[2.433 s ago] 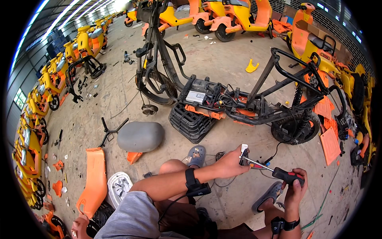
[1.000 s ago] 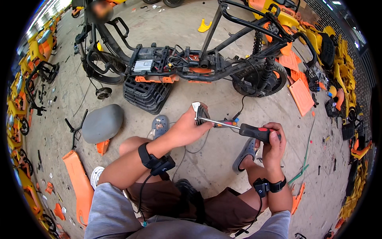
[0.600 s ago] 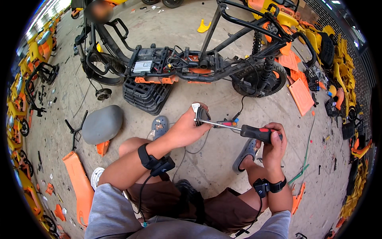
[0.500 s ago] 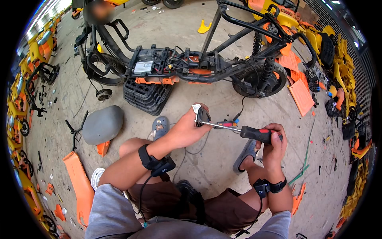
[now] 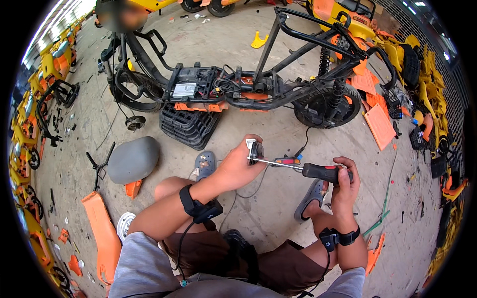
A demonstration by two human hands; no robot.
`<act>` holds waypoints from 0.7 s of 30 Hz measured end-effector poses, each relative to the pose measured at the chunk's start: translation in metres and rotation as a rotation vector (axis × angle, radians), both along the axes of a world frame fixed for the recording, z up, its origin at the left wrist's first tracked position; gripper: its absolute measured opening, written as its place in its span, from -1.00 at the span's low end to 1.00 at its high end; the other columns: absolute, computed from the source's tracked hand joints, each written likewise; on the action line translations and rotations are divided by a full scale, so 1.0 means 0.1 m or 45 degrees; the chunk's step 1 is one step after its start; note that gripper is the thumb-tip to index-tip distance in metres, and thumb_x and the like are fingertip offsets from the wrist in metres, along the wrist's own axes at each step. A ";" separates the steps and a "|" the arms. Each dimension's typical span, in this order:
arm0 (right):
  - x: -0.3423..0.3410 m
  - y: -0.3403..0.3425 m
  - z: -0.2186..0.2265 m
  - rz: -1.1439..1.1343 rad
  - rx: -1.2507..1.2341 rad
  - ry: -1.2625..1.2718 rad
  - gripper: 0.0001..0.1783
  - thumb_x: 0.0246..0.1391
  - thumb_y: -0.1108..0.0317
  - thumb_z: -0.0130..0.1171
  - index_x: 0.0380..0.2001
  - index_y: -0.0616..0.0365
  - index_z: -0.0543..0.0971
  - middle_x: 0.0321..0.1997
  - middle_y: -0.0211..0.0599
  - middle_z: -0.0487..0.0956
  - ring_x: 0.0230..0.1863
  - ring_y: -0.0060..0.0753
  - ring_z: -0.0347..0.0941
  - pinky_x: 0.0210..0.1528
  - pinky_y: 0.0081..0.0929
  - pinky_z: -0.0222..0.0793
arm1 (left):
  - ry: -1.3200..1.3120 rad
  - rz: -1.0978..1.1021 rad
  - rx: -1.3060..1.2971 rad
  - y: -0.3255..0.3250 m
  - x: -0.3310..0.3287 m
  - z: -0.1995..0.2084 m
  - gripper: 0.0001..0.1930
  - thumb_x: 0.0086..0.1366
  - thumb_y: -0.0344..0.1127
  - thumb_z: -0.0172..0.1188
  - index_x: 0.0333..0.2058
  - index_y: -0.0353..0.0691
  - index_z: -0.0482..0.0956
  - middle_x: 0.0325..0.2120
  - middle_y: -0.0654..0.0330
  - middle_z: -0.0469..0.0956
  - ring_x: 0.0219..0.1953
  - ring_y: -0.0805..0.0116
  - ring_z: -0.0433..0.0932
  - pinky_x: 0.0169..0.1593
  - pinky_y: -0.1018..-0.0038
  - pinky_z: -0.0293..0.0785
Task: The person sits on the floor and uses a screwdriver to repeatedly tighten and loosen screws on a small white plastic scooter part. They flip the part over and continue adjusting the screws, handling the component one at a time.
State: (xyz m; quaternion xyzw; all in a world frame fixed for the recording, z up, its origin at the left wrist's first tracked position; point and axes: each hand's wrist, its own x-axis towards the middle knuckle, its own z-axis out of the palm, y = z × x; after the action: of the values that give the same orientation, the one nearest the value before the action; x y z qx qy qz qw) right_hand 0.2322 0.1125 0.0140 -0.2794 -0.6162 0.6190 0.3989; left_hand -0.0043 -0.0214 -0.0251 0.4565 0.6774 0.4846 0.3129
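Note:
My left hand (image 5: 237,168) is closed around a small dark rounded part with a whitish plate (image 5: 256,150) along one side; its exact kind is unclear. In my right hand (image 5: 346,187) is a screwdriver (image 5: 318,172), gripped at the end of its black and red handle. Its steel shaft points left, and the tip meets the dark part by my left fingers. Just beyond the shaft, a red and grey light-like piece (image 5: 287,161) lies on the floor near a blue-ended cable. My fingers hide much of the held part.
A stripped black scooter frame (image 5: 238,102) stands ahead, with a black crate (image 5: 189,126) beneath it. To the left lie a grey seat (image 5: 133,160) and an orange panel (image 5: 103,238). Orange and yellow body parts (image 5: 377,126) are heaped at the right.
The whole view has shifted slightly, so the scene sits a little lower and farther right. The screwdriver handle has turned, showing less red. Both hands keep their holds.

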 end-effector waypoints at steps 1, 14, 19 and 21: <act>0.00 0.00 0.01 0.002 -0.012 -0.013 -0.63 0.26 0.16 0.07 -0.10 0.30 0.44 -0.46 -0.25 0.58 -0.59 -0.55 0.40 -0.51 -0.58 0.31 | -0.005 0.005 -0.005 0.00 0.00 0.01 -0.62 0.22 -0.46 0.24 -0.02 -0.23 0.33 -0.34 0.28 0.51 -0.26 0.48 0.51 -0.15 0.51 0.46; 0.04 0.07 0.03 0.079 -0.154 -0.162 -0.67 0.33 0.16 -0.03 -0.14 0.25 0.47 -0.38 -0.22 0.62 -0.64 -0.66 0.33 -0.63 -0.65 0.22 | 0.057 0.014 -0.087 -0.02 0.03 0.13 -0.59 0.23 -0.44 0.22 0.03 -0.24 0.30 -0.32 0.21 0.54 -0.25 0.39 0.57 -0.15 0.45 0.49; 0.02 0.04 0.05 0.054 -0.157 -0.135 -0.72 0.29 0.24 0.03 -0.14 0.26 0.47 -0.37 -0.22 0.62 -0.63 -0.65 0.34 -0.62 -0.64 0.23 | 0.068 0.016 -0.080 0.00 0.04 0.11 -0.58 0.23 -0.46 0.21 0.03 -0.25 0.30 -0.33 0.20 0.53 -0.26 0.39 0.56 -0.17 0.46 0.48; 0.02 0.05 0.04 0.061 -0.161 -0.142 -0.73 0.29 0.25 0.03 -0.14 0.27 0.46 -0.37 -0.20 0.62 -0.62 -0.64 0.34 -0.61 -0.64 0.23 | 0.097 0.022 -0.065 -0.01 0.02 0.09 -0.58 0.23 -0.46 0.21 0.03 -0.25 0.30 -0.33 0.21 0.52 -0.27 0.39 0.55 -0.17 0.47 0.48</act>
State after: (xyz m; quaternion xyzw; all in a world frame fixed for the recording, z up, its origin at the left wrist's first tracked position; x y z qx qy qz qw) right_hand 0.2339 0.1173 0.0181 -0.3232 -0.6036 0.6496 0.3306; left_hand -0.0027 -0.0226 -0.0163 0.4607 0.7049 0.4520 0.2943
